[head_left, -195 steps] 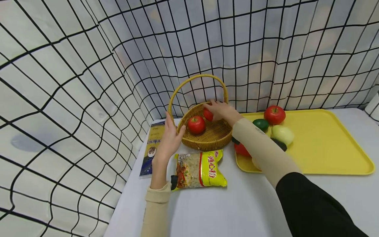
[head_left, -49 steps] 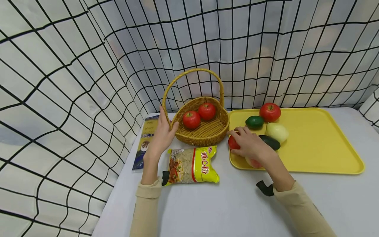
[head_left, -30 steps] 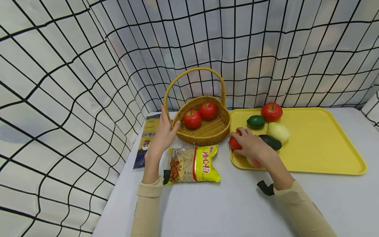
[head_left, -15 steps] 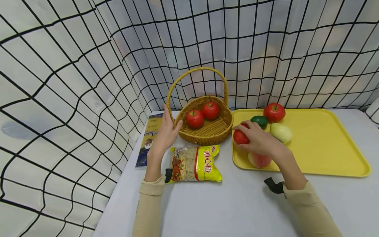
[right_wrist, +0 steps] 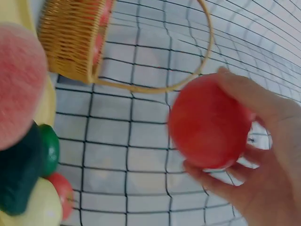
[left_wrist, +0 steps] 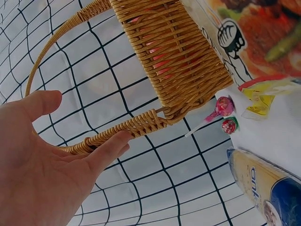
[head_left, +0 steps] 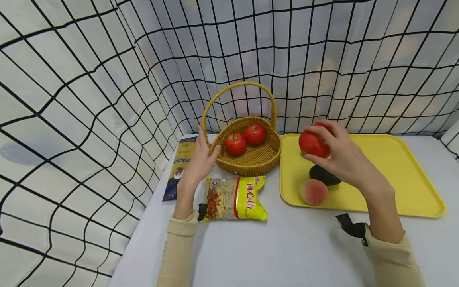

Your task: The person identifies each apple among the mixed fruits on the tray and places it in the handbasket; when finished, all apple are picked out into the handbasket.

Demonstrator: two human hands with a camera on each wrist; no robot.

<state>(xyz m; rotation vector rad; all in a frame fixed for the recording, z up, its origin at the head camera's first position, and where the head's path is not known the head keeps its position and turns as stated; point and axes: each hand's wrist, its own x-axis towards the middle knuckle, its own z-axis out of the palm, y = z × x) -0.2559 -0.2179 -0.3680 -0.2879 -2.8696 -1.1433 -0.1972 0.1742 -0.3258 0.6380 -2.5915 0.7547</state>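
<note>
My right hand [head_left: 344, 155] grips a red tomato [head_left: 311, 144], held up over the left part of the yellow tray [head_left: 401, 175]. In the right wrist view the fingers and thumb curve round this tomato [right_wrist: 209, 122]. My left hand [head_left: 199, 163] rests against the left side of the wicker basket's handle [left_wrist: 117, 134], thumb spread and fingers nearly straight. Two red tomatoes lie inside the wicker basket [head_left: 247, 169]. Below the right hand on the tray are a peach [head_left: 314, 191] and a dark green oval vegetable [head_left: 324, 175].
The right wrist view also shows a small green vegetable [right_wrist: 49, 149], a pale round vegetable [right_wrist: 42, 207] and another tomato [right_wrist: 65, 195]. A pasta bag [head_left: 236, 199] lies before the basket, a blue-gold packet [head_left: 175, 179] left. Two wrapped lollipops [left_wrist: 224, 106] and black netting [head_left: 305, 59] are nearby.
My right hand has lifted the tomato from the tray's left end and moved it up and right, uncovering the peach. A second tomato was put in the basket earlier. The left hand stays at the handle.
</note>
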